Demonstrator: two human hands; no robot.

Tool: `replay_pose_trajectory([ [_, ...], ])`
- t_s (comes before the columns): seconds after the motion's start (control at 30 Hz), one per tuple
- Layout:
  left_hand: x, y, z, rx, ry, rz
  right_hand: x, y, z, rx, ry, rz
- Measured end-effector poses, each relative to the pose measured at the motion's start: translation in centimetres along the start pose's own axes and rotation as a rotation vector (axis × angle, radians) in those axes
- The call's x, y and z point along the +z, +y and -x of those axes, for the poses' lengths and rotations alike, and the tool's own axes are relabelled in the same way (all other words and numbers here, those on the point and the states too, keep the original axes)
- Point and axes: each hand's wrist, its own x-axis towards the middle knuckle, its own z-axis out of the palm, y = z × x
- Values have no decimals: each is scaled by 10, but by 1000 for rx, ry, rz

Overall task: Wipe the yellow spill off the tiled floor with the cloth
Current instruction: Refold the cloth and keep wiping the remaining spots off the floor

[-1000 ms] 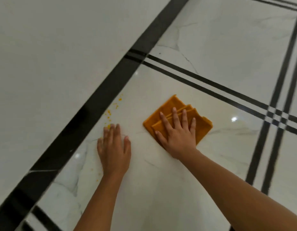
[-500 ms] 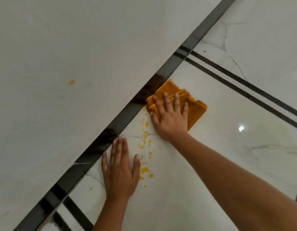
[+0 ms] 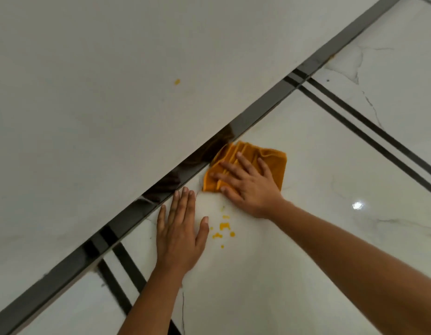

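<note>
A folded orange cloth point(image 3: 273, 159) lies on the white tiled floor point(image 3: 306, 238) against a black border strip. My right hand point(image 3: 248, 184) presses flat on the cloth, fingers spread. Yellow spill drops point(image 3: 223, 228) sit on the tile just below the cloth, between both hands. My left hand point(image 3: 180, 233) rests flat on the floor left of the drops, fingers together, holding nothing. A single yellow spot point(image 3: 177, 81) shows on the white wall surface above.
A black border strip point(image 3: 258, 112) runs diagonally where the floor meets a white wall point(image 3: 113, 81). Thin black double lines point(image 3: 369, 131) cross the floor at the right and another pair at lower left. A light glare point(image 3: 357, 205) shines on the tile.
My right hand has slid the cloth down along the strip toward my left hand, and several drops near the strip are gone. The camera view shifted; my left hand stayed planted.
</note>
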Motion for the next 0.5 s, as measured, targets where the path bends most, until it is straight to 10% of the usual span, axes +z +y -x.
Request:
replay_pose_trajectory([
  [0.5, -4, -17, 74, -160, -1, 19, 25, -87, 45, 120, -72, -79],
])
